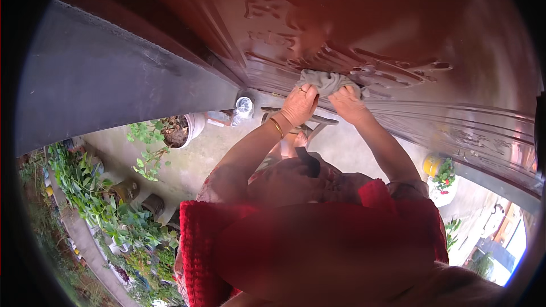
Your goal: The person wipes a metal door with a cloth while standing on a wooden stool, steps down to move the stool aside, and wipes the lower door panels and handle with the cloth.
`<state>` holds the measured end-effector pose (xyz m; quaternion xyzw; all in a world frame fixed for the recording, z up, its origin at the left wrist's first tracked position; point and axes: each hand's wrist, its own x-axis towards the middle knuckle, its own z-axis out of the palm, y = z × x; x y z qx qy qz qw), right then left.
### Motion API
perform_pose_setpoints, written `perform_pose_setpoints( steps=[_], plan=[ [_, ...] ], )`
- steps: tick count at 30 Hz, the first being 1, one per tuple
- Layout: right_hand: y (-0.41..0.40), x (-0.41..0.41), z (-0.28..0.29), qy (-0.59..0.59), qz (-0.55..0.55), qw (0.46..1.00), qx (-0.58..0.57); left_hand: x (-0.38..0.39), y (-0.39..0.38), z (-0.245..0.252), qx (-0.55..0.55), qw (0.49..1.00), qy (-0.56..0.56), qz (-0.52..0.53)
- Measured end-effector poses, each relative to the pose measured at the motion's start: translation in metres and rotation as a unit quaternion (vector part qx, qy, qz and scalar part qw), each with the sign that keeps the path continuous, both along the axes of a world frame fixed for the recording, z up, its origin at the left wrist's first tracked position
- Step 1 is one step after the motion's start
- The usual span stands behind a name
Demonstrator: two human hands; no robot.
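A crumpled grey cloth (pixel 326 82) lies against a glossy reddish-brown door panel (pixel 384 17) with raised patterns. My left hand (pixel 300 104), with a ring and a gold-coloured bracelet at the wrist, grips the cloth's left part. Its right part is bunched under the fingers of my right hand (pixel 349 104). Both hands are close together, and some of the fingertips are hidden in the folds. Wet-looking streaks or reflections show on the panel around the cloth.
Under me is a wooden stool or bench (pixel 322 120), with a bare foot at it. A white pot (pixel 196 129) with a trailing plant stands at left, near a plastic-wrapped object (pixel 244 108). A grey wall (pixel 128 81) adjoins the door frame. Potted flowers (pixel 444 179) stand at right.
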<state>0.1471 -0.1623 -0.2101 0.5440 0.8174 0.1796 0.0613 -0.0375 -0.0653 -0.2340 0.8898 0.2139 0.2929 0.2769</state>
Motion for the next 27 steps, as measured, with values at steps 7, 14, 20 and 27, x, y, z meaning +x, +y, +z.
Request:
perform_pose_setpoints(
  steps=[7, 14, 20, 27],
  plan=[
    [-0.012, 0.014, 0.124, 0.079, -0.127, 0.971, 0.187, 0.055, -0.003, 0.127, 0.103, 0.977, -0.182, -0.048],
    [0.029, 0.004, 0.252, 0.608, -0.026, 0.730, 0.310, 0.093, 0.017, 0.276, 0.215, 0.899, -0.373, -0.074],
    [0.024, 0.069, 0.169, 0.164, -0.131, 0.835, 0.509, 0.094, 0.016, 0.253, 0.249, 0.895, -0.364, -0.067],
    [0.005, 0.006, 0.101, 0.275, -0.124, 0.942, 0.150, 0.045, 0.018, 0.113, 0.243, 0.959, -0.102, -0.103]
  ],
)
